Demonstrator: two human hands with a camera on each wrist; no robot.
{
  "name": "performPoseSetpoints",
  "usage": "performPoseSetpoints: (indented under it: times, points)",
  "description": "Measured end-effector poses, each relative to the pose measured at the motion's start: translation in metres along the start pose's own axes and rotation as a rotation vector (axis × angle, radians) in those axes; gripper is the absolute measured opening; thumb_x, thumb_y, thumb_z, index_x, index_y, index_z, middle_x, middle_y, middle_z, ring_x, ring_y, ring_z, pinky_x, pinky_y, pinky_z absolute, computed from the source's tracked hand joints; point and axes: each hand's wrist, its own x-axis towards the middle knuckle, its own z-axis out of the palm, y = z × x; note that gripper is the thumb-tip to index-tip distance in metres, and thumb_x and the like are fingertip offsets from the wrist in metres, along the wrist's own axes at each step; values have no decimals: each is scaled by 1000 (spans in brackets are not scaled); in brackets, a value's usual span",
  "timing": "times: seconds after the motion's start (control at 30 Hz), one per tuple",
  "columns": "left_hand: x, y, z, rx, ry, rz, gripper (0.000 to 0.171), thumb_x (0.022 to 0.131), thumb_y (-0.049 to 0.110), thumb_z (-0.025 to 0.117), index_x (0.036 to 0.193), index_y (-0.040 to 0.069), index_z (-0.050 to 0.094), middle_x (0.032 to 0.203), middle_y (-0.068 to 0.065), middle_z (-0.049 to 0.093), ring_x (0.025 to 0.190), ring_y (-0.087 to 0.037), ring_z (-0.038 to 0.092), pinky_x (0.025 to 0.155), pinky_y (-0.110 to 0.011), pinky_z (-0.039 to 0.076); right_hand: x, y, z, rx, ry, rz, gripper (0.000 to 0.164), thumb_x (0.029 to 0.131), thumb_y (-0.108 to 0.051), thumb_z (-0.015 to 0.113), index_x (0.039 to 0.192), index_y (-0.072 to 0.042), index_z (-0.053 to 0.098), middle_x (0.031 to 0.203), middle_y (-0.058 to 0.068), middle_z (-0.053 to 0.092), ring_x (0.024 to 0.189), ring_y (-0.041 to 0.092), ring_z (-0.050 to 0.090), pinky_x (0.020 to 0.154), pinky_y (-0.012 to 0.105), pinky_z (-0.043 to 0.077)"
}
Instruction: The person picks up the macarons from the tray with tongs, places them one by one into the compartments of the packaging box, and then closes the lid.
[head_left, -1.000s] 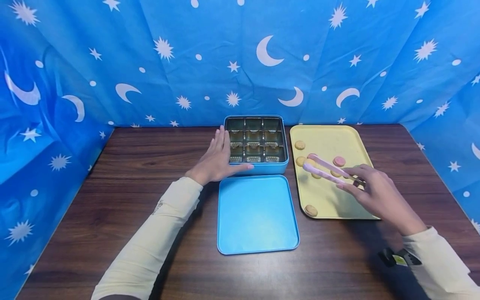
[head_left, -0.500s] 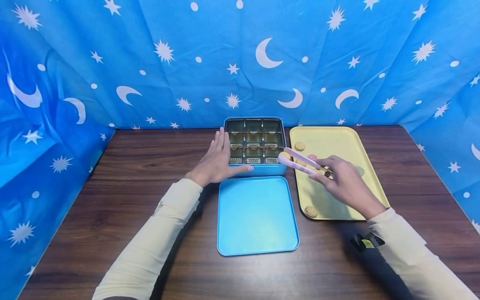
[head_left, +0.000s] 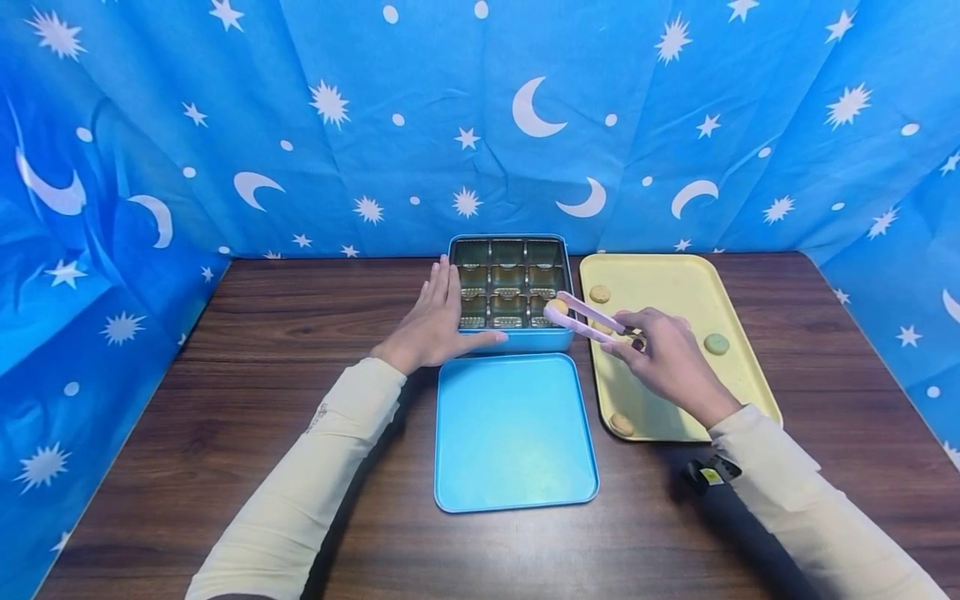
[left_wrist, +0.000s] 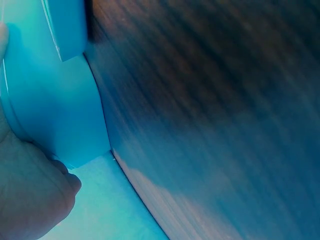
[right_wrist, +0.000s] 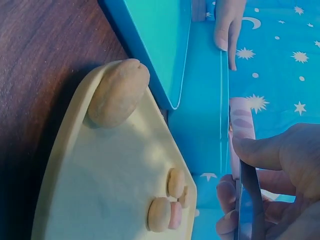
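Observation:
My right hand point(head_left: 667, 354) grips a pair of tongs point(head_left: 587, 328) with pink tips and a metal handle point(right_wrist: 250, 200). Pinched between the tips, a yellow macaron point(head_left: 558, 307) is over the front right compartment of a blue tin point(head_left: 540, 340). The tin has a dark gold divided insert, whose visible compartments look bare. Against the tin's left side rests my left hand point(head_left: 431, 325), fingers straight, thumb along the front wall. In the left wrist view, part of that hand point(left_wrist: 35, 190) shows beside the blue wall.
A blue lid point(head_left: 517, 433) lies in front of the tin. To the right, a yellow tray point(head_left: 660, 279) bears several macarons, among them a green one point(head_left: 717, 343) and a tan one point(head_left: 622, 424) at the near left corner. A starry blue curtain point(head_left: 450, 108) hangs behind.
My right hand has moved left from over the tray, and the tongs have carried the yellow macaron to the tin's right front. My left hand has stayed in place.

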Motion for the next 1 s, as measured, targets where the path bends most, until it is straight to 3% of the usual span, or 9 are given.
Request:
performPoseSetpoints:
  times: [0.1, 0.27, 0.4, 0.63, 1.0]
  points:
    - [0, 0, 0, -4, -4, 0, 135, 79, 90, 49, 158, 3, -16, 165, -13, -26, 152, -26, -20, 123, -43, -2, 1, -1, 1, -3, -3, 3, 39, 92, -12, 76, 124, 9, 68, 101, 23, 70, 74, 28, 59, 86, 52, 36]
    - [0, 1, 0, 3, 4, 10, 135, 79, 89, 50, 158, 2, -16, 166, -17, -21, 154, -30, -16, 123, -43, -1, 1, -1, 1, 1, -3, 6, 40, 92, -13, 76, 123, 10, 67, 103, 25, 69, 78, 30, 62, 89, 55, 36]
    - [0, 0, 0, 0, 2, 8, 135, 78, 90, 50, 159, 1, -13, 165, -16, -23, 153, -30, -17, 123, -43, -2, 1, -1, -1, 4, -6, 17, 40, 92, -13, 76, 124, 10, 67, 106, 26, 68, 81, 31, 63, 84, 50, 40]
    - [1, 0, 1, 6, -2, 9, 136, 78, 91, 49, 159, 1, -13, 165, -14, -25, 153, -30, -17, 123, -44, -2, -5, -2, -11, 10, -27, 63, 44, 92, -15, 76, 129, 8, 65, 112, 26, 66, 81, 31, 57, 58, 35, 46]
    - [1, 0, 0, -3, -4, 12, 136, 78, 89, 51, 158, 2, -15, 165, -15, -24, 153, -28, -19, 123, -44, -2, -35, 12, -41, 3, -17, 53, 41, 91, -16, 79, 123, 7, 68, 105, 22, 68, 83, 29, 56, 58, 34, 44]
